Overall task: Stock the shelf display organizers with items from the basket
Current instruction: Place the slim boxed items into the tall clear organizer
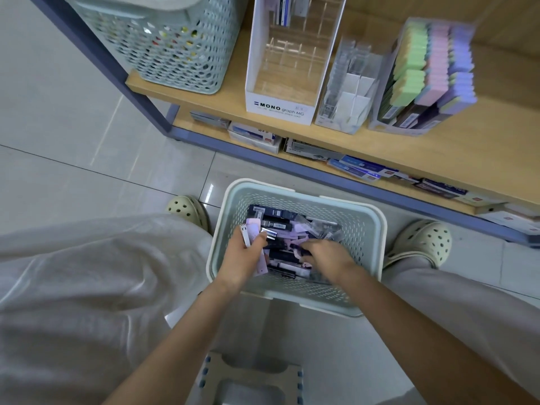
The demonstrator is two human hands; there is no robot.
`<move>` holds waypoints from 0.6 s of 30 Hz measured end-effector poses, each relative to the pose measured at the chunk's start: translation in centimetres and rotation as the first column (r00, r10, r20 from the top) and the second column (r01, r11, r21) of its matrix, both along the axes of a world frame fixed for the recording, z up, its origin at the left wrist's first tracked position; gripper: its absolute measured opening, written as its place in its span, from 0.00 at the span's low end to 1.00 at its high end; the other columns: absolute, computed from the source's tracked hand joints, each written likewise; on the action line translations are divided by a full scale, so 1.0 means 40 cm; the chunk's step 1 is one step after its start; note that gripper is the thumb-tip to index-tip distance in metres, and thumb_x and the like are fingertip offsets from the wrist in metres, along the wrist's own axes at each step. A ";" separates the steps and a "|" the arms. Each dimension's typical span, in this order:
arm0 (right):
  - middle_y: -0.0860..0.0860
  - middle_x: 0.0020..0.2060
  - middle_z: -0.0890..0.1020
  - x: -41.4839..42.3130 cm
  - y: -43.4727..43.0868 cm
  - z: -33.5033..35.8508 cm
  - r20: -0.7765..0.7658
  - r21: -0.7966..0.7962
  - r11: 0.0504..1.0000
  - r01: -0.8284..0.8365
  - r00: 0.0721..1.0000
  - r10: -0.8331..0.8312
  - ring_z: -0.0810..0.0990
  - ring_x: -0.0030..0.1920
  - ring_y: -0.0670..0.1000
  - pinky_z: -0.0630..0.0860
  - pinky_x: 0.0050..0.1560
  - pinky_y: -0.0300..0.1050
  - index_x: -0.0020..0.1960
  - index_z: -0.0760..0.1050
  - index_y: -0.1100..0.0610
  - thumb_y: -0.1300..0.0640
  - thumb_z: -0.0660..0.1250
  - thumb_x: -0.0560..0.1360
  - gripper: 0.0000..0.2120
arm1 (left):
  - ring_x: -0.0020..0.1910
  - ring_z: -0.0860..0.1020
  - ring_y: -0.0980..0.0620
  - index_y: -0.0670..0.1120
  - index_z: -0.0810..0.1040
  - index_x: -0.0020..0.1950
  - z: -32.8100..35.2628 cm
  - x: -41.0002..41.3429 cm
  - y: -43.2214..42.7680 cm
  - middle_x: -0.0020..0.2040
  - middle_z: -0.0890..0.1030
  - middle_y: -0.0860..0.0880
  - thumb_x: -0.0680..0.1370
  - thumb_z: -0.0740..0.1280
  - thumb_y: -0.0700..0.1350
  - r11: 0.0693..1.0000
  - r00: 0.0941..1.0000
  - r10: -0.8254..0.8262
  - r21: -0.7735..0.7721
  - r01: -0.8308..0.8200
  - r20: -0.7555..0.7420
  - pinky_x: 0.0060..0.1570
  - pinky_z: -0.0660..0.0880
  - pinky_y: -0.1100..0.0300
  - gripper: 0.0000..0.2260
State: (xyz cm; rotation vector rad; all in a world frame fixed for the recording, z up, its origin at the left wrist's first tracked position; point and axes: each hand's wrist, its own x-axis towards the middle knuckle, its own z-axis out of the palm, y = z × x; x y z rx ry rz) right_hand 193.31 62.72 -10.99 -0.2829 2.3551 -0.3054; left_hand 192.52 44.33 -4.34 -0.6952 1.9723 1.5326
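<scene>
A pale green perforated basket (365,229) stands on the floor between my feet, holding several small dark and lilac packets (280,222). My left hand (244,257) is inside it and grips a few slim packets (253,229), thumb across them. Deeper in the pile to the right, my right hand (327,258) has its fingers curled down among the packets; what it holds is hidden. On the wooden shelf (222,92) above stand a white MONO graph organizer (280,108) with clear dividers, a clear organizer (347,92), and a tray of pastel items (432,71).
A second perforated basket (163,45) sits on the shelf's left end. Flat boxes (254,135) lie on the lower shelf. A folding stool (248,378) is under me. My legs and clogs (190,209) flank the floor basket on grey tiles.
</scene>
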 end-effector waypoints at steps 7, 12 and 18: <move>0.50 0.38 0.81 -0.013 -0.016 0.105 0.159 -0.384 0.794 0.470 0.881 -0.445 0.79 0.38 0.48 0.77 0.43 0.41 0.54 0.77 0.61 0.52 0.65 0.77 0.13 | 0.48 0.77 0.46 0.47 0.70 0.55 0.022 0.004 0.005 0.48 0.77 0.46 0.79 0.63 0.45 0.997 0.998 -0.061 -0.051 0.060 -0.011 0.54 0.75 0.50 0.07; 0.46 0.38 0.82 -0.043 -0.038 0.234 0.299 -0.585 0.566 0.581 0.803 -0.515 0.81 0.39 0.38 0.78 0.46 0.37 0.43 0.77 0.53 0.58 0.66 0.77 0.04 | 0.52 0.77 0.53 0.48 0.72 0.57 0.067 -0.011 0.013 0.48 0.77 0.56 0.80 0.62 0.43 0.967 0.953 -0.256 -0.034 0.254 -0.163 0.53 0.71 0.60 0.07; 0.54 0.47 0.82 -0.065 -0.036 0.332 0.406 -0.659 0.341 0.670 0.699 -0.589 0.81 0.38 0.42 0.76 0.38 0.31 0.54 0.77 0.61 0.60 0.64 0.78 0.08 | 0.26 0.73 0.61 0.43 0.72 0.46 0.151 -0.036 0.025 0.29 0.75 0.52 0.80 0.63 0.45 0.943 0.922 -0.312 0.039 0.329 -0.228 0.35 0.70 0.67 0.06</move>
